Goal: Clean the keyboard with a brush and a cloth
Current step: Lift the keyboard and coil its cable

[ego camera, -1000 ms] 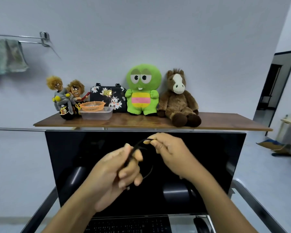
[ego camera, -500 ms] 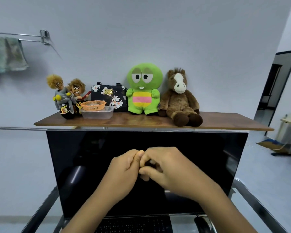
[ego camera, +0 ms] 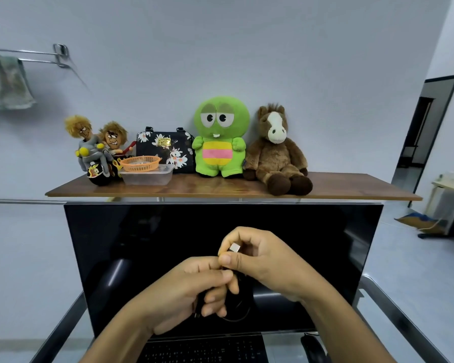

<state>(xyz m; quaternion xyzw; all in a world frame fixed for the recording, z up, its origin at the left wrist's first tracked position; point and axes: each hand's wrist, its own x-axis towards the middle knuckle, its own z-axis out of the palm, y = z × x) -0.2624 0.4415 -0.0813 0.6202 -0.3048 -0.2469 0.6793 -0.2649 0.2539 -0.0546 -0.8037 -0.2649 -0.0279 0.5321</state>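
Shelf [ego camera: 220,188] at 12 o'clock: wood grain, slight sheen. Screen [ego camera: 168,244]: glossy black. Keyboard [ego camera: 202,349] at 6 o'clock: matt black. Horse [ego camera: 275,158], green toy [ego camera: 219,142]: fuzzy plush. Basket [ego camera: 140,163]: orange plastic. Tub [ego camera: 148,176]: clear plastic. Rail [ego camera: 24,52] at 10 o'clock: shiny metal. Towel [ego camera: 5,85]: rough cloth. Plug [ego camera: 234,248]: bare metal. Cable [ego camera: 243,286]: smooth black.

Wooden shelf [ego camera: 351,187] bearing dolls [ego camera: 97,150], floral bag [ego camera: 165,148], container [ego camera: 148,178], green plush [ego camera: 219,142], horse [ego camera: 275,150].
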